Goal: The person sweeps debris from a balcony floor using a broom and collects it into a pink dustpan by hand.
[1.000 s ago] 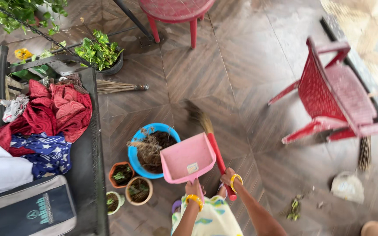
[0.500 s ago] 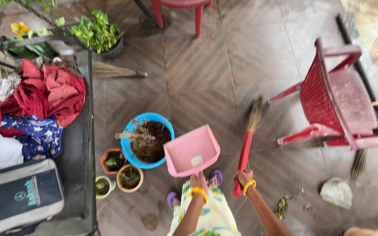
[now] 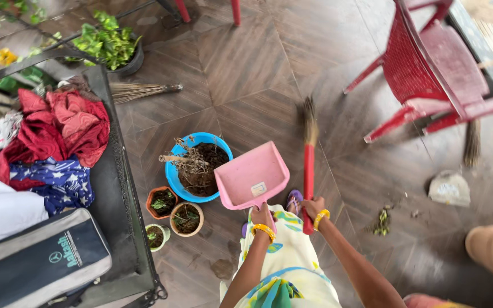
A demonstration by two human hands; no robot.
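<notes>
Now pink dustpan (image 3: 252,177), flat, broom (image 3: 308,165) red-handled, straw-tipped

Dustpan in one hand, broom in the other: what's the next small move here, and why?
Probably swing the broom right toward the leaf scraps on the floor. The right hand grips its red handle with the bristles pointing away, well short of that litter, while the left hand holds the pink dustpan, which looks empty, beside the blue tub.

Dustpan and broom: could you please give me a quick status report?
Left hand grips pink dustpan. Right hand grips red-handled broom, bristles up. Blue soil tub beside dustpan.
</notes>
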